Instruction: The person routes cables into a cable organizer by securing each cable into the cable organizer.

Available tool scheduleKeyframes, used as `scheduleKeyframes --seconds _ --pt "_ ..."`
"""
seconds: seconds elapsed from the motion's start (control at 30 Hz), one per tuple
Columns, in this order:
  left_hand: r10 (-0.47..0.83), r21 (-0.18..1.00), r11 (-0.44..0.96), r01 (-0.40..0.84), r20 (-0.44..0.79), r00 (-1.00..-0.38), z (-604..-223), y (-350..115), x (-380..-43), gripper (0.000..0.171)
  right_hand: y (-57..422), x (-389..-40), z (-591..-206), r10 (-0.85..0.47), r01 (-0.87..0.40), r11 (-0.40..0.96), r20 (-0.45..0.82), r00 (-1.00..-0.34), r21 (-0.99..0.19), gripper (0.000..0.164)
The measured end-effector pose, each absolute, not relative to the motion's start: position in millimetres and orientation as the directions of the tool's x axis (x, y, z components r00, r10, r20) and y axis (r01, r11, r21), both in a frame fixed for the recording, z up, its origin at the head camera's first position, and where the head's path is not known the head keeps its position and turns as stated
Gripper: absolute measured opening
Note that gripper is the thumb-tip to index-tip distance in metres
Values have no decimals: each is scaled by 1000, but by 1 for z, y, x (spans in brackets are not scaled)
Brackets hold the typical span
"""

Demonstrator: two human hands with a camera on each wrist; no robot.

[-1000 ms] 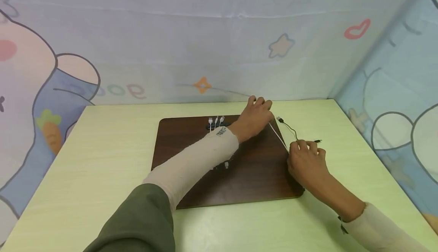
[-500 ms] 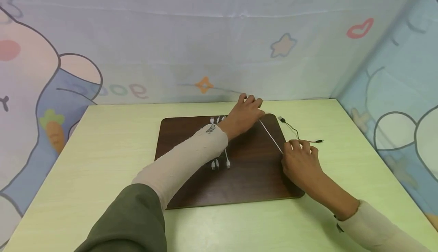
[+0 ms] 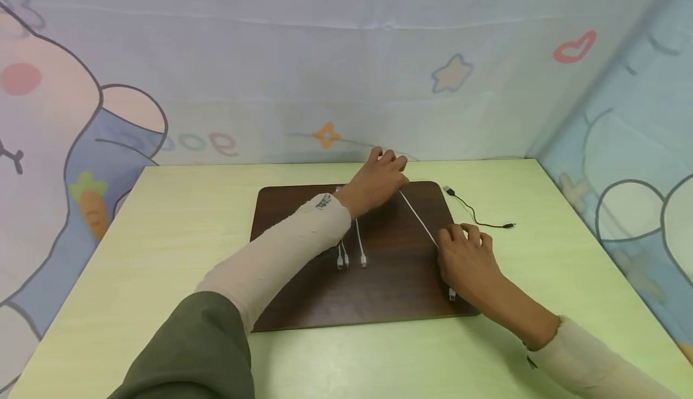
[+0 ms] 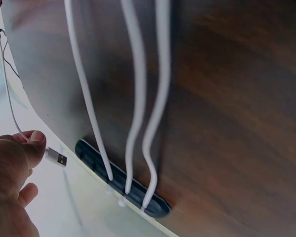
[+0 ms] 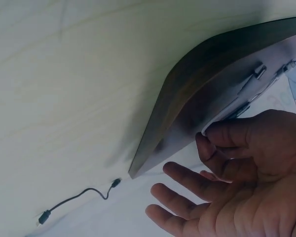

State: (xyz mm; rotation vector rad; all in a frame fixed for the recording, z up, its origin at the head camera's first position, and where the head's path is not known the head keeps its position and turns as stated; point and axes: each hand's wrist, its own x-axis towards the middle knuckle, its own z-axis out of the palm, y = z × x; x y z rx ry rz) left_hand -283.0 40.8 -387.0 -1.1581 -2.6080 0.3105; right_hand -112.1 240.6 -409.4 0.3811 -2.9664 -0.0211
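Observation:
My left hand (image 3: 373,183) pinches a white USB cable (image 3: 417,215) over the far part of a dark brown wood-grain board (image 3: 397,300). In the left wrist view its metal USB plug (image 4: 56,157) sticks out past the thumb. My right hand (image 3: 467,262) pinches the same cable between thumb and finger at the board's right side, other fingers loosely spread. The cable runs straight between both hands. A white plug (image 3: 452,295) shows just below my right hand. Beside the left hand, a black cable clip strip (image 4: 116,178) at the far board edge holds three white cables (image 4: 138,94).
A short black USB cable (image 3: 475,217) lies on the pale table (image 3: 178,236), right of the board. The white cables' near plugs (image 3: 363,261) rest mid-board. A printed cloth backdrop (image 3: 260,74) stands behind the table and along its right side.
Both hands have moved left, carrying the white cable stretched between them further over the board. The left forearm shifted off the near cable plugs, and the black cable is now fully uncovered.

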Motion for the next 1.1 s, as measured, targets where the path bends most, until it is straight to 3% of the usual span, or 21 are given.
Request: scheduleKeyframes --seconds 0.43,1.1 --pt "769 -328 623 710 93 -632 -382 20 -283 34 231 -113 -414 -321 -315 947 186 -929 61 6" --pt "811 -486 535 690 68 -581 -382 -5 -290 25 219 -115 -414 -405 -389 914 214 -889 113 24"
